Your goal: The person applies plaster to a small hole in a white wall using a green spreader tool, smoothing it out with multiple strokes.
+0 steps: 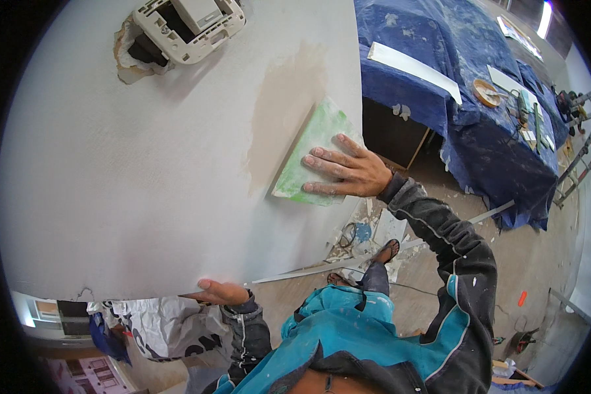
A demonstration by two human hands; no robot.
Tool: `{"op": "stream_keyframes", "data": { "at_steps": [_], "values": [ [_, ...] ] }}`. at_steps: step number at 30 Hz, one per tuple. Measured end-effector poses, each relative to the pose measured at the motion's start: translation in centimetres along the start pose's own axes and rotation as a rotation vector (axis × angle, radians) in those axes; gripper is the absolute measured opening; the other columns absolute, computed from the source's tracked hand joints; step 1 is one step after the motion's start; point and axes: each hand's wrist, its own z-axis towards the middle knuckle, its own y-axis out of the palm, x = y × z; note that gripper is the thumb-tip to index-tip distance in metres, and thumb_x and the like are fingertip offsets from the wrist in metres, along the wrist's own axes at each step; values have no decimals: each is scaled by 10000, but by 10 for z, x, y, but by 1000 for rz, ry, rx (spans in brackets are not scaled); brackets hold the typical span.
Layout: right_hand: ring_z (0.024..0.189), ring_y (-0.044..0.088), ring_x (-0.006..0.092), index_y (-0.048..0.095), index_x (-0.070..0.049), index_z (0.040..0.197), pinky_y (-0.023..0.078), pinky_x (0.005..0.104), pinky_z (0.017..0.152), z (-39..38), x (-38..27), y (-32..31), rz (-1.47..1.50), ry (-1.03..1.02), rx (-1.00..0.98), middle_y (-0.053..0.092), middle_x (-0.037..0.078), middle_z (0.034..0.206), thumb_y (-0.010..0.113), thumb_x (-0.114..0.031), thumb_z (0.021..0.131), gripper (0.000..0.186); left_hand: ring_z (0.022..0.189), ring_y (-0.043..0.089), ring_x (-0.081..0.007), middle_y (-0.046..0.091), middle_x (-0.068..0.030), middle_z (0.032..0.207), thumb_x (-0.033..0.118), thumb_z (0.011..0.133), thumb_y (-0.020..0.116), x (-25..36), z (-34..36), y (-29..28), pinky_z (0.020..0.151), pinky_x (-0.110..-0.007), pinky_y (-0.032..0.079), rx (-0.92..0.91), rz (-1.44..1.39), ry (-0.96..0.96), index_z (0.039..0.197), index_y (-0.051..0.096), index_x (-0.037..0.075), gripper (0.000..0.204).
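Note:
A pale wall (144,197) fills the left half of the view, with a beige patch (285,98) of differing finish on it. My right hand (348,169), dusty at the fingertips, lies with spread fingers over a flat green-and-white board (322,125), holding it against the wall beside the patch. The board's underside is hidden. At the wall's lower edge is my left hand (223,293): one digit rests on the wall face, the others stretch along the edge, partly hidden, and hold no tool.
A white electrical fitting (190,29) hangs from a broken hole in the wall. Blue sheeting (505,171) drapes a table at right, bearing white strips, an orange-brown bowl (486,93) and tools. A ladder (581,164) stands far right. Debris and a cable lie near my feet.

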Motion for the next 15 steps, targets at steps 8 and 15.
{"op": "stream_keyframes", "data": {
  "at_steps": [8,15],
  "values": [
    [1450,369,153,360,-434,1510,136,471,1270,4,24,25,55,-99,11,358,-30,1596,583,-310,943,622,1434,328,-386,193,-307,1586,566,995,426,-1,-3,-1,1167,-488,289,30,53,-43,1562,96,-75,917],
    [1473,329,110,310,-408,1544,91,474,1274,1,71,19,-85,-257,-76,304,-85,1629,567,-310,949,655,1340,463,-382,291,-297,1546,517,994,453,-16,-4,-6,1053,-498,449,40,-45,-52,1558,148,-50,856]
  ]
}}
